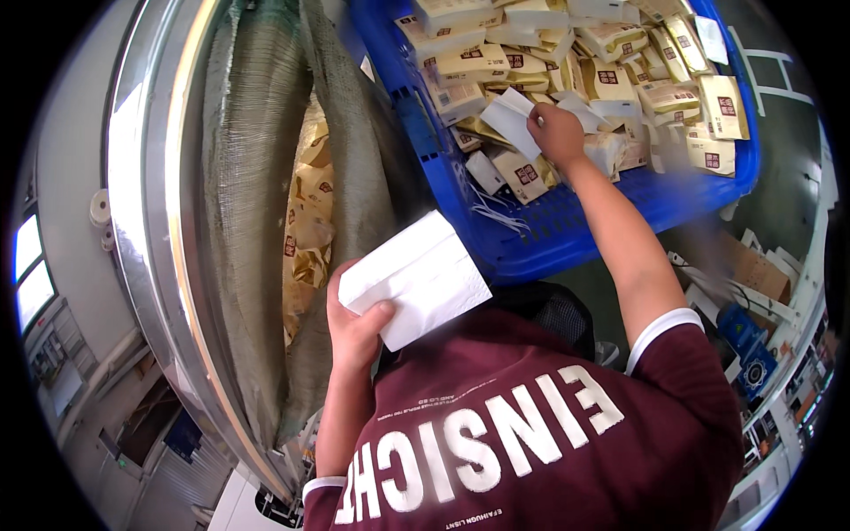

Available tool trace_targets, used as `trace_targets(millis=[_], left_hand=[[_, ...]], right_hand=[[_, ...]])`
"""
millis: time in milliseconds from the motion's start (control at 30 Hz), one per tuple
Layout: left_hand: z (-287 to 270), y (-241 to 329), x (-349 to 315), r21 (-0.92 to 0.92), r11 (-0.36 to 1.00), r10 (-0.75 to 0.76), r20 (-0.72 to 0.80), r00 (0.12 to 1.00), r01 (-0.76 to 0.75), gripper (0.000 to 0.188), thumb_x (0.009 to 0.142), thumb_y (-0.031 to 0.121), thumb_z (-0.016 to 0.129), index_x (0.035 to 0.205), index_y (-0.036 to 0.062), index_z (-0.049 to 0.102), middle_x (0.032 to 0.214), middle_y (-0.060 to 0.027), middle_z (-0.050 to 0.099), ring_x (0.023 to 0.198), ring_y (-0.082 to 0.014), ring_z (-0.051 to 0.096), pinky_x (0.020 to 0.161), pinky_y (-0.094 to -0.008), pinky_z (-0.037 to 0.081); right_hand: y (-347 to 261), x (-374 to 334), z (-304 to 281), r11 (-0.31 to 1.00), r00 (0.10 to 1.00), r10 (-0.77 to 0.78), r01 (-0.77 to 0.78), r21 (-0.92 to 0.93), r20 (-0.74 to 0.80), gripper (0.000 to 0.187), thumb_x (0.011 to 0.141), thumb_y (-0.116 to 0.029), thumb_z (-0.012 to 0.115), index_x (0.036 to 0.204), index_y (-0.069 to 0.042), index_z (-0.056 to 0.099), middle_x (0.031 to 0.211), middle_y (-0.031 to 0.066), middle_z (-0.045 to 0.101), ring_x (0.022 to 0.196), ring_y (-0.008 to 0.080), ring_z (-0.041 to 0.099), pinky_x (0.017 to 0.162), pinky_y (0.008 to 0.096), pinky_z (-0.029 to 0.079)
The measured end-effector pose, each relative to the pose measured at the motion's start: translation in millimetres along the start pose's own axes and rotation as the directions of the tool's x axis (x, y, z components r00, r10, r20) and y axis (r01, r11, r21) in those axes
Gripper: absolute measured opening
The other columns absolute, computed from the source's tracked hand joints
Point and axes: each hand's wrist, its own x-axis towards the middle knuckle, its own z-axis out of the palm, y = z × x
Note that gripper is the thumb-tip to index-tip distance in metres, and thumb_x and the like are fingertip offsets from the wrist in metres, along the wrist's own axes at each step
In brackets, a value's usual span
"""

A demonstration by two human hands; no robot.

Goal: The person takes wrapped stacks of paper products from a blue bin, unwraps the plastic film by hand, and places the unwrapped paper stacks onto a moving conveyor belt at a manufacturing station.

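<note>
My left hand [356, 329] grips a thick white stack of folded tissues [421, 279] in front of my chest, thumb on top and fingers underneath. The stack has no wrapper that I can see. My right hand [558, 134] reaches forward into a blue plastic basket [549, 257]. Its fingers are closed at the edge of a white folded tissue piece [509, 119], which lies over the packs there. Around it the basket holds many gold-and-white tissue packs [611, 80], heaped loosely, some showing white tissue at their ends.
To the left, a grey-green woven sack [257, 177] hangs partly open, with crumpled gold wrappers [310, 195] inside. A shiny metal rail [186, 221] curves beside it. White strips [500, 212] lie in the basket's near corner. At the right stand a cardboard box [753, 270] and blue equipment [753, 367].
</note>
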Motion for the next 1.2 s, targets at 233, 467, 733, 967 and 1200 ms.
trace_targets(millis=[233, 467, 733, 967, 1200], left_hand=[[9, 8, 19, -0.005, 0.999, -0.048, 0.217, 0.975, 0.05, 0.066, 0.066, 0.012, 0.066, 0.118, -0.0057, 0.031, 0.105, -0.0137, 0.049, 0.095, -0.0195, 0.05, 0.083, -0.031, 0.042], [37, -3, 73, 0.134, 0.985, 0.049, 0.403, 0.914, -0.113, 0.068, 0.066, 0.006, 0.066, 0.121, -0.0056, 0.029, 0.106, -0.017, 0.049, 0.098, -0.0223, 0.05, 0.084, -0.0316, 0.042], [9, 25, 37, 0.076, 0.955, 0.228, 0.426, 0.876, -0.286, 0.071, 0.06, 0.011, 0.074, 0.118, -0.0016, 0.035, 0.106, -0.0123, 0.05, 0.099, -0.0188, 0.049, 0.086, -0.0306, 0.039], [-25, 29, -4, 0.016, 0.921, 0.358, 0.367, 0.859, -0.39, 0.067, 0.064, 0.009, 0.07, 0.121, 0.0005, 0.036, 0.107, -0.0102, 0.05, 0.099, -0.0173, 0.048, 0.088, -0.0306, 0.037], [-36, 16, -14, -0.131, 0.956, 0.294, 0.454, 0.841, -0.263, 0.053, 0.078, 0.021, 0.055, 0.121, -0.0001, 0.032, 0.108, -0.0106, 0.047, 0.1, -0.017, 0.045, 0.087, -0.0306, 0.036]], right_hand=[[-97, -51, -134, 0.9, 0.879, -0.28, 0.38, 0.213, -0.385, 0.013, 0.064, -0.001, 0.063, 0.068, -0.005, 0.052, 0.071, 0.0078, 0.059, 0.065, 0.0262, 0.057, 0.063, 0.0353, 0.048], [-184, -127, -233, 0.671, 0.713, -0.66, 0.701, 0.24, -0.235, 0.016, 0.059, 0.003, 0.064, 0.066, -0.005, 0.051, 0.076, 0.0087, 0.059, 0.071, 0.0219, 0.06, 0.072, 0.0406, 0.048], [-194, -126, -199, 0.698, 0.764, -0.622, 0.641, 0.321, -0.172, 0.02, 0.06, 0.003, 0.065, 0.074, -0.004, 0.052, 0.079, 0.0085, 0.06, 0.073, 0.024, 0.059, 0.076, 0.0412, 0.046], [-210, -122, -166, 0.679, 0.883, -0.469, 0.353, 0.644, 0.01, 0.028, 0.068, -0.004, 0.064, 0.095, -0.003, 0.061, 0.095, 0.0113, 0.061, 0.092, 0.0256, 0.056, 0.084, 0.0341, 0.042], [-233, -135, -147, 0.705, 0.888, -0.46, 0.361, 0.611, 0.007, 0.026, 0.064, -0.003, 0.066, 0.09, -0.004, 0.063, 0.092, 0.0122, 0.061, 0.092, 0.0267, 0.056, 0.083, 0.034, 0.042]])
